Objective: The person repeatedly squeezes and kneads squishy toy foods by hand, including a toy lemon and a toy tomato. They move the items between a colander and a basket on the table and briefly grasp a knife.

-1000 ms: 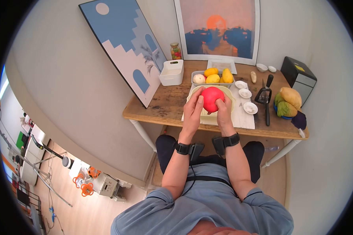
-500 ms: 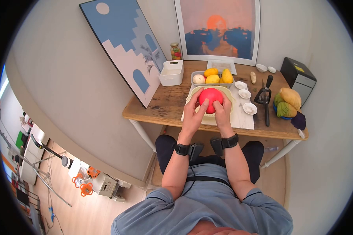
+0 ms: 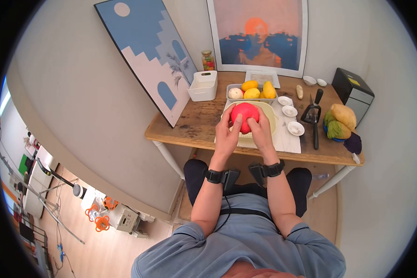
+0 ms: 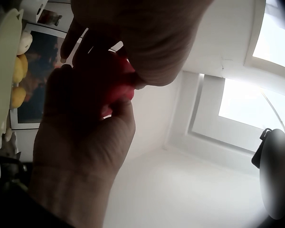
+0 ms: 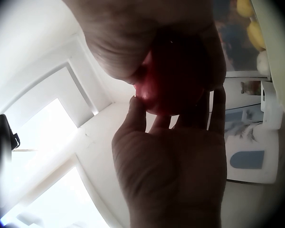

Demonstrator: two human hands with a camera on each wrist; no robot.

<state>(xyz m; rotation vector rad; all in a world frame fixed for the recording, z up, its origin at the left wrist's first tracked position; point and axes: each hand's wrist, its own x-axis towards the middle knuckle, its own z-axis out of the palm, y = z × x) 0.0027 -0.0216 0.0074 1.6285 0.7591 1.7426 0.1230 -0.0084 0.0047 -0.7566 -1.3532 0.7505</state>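
Both hands hold a round, smooth, glossy red fruit (image 3: 244, 111) up over a pale yellow basket (image 3: 270, 119). My left hand (image 3: 226, 138) grips its left side, thumb against the near face. On the other side my right hand (image 3: 262, 134) grips it, its thumb pressing close beside the left one. In the left wrist view the fruit (image 4: 102, 83) looks dark between the two hands, with a lobed lower edge. Fingers wrap its far side in the right wrist view, covering much of the fruit (image 5: 173, 80).
Behind the basket, a grey tray (image 3: 229, 98) holds yellow fruits and a whitish round one. Three small white dishes (image 3: 295, 129) stand to the right, beside a black-handled tool (image 3: 312, 112) and a vegetable bowl (image 3: 339, 139). A white bin (image 3: 202, 92) sits at back left.
The fruit has moved slightly left and up in the head view and has been turned a little between the hands. Both thumbs have shifted over its near face.
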